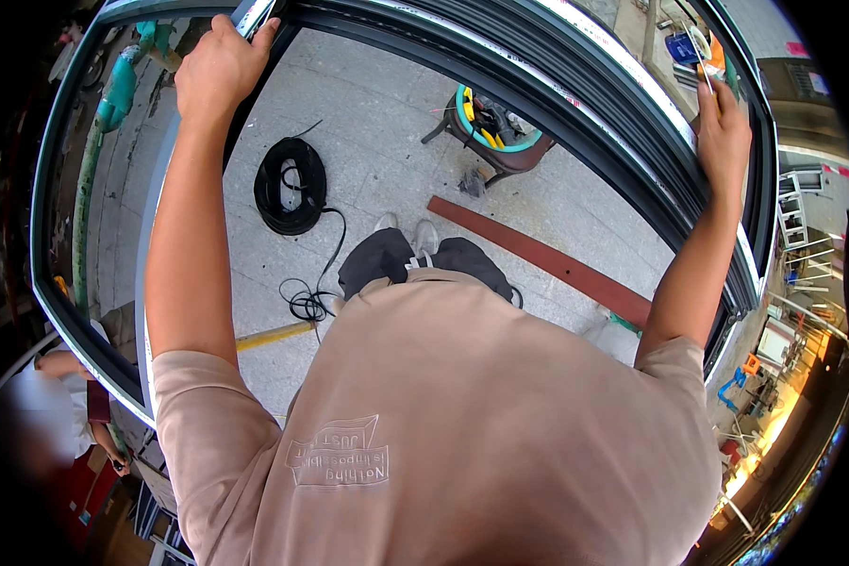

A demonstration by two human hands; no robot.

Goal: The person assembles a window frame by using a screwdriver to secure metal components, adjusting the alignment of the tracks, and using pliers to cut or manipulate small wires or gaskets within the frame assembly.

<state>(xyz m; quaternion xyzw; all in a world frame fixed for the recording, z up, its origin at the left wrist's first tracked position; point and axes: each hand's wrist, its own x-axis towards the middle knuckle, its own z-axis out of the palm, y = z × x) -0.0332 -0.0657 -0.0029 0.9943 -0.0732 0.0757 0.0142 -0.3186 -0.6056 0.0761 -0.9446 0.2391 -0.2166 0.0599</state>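
A large dark window frame (632, 141) with several parallel rails surrounds my arms, its bars running across the top and down both sides. At the upper left, my left hand (219, 74) is closed at the frame's corner, thumb and fingers around a silvery-blue piece (255, 17) cut off by the picture's top edge; its kind is unclear. On the right, my right hand (723, 137) is beside the stacked rails with its fingers closed on a thin pale rod (700, 58) that points upward. What the rod's lower end touches is hidden by the hand.
Black coiled strip (291, 187) lies on the paved floor, with a loose tail. A reddish-brown board (538, 259) lies near my feet. A turquoise-rimmed tub (528, 146) of tools sits on a brown stool (509, 162). Another person (75, 406) is at the lower left.
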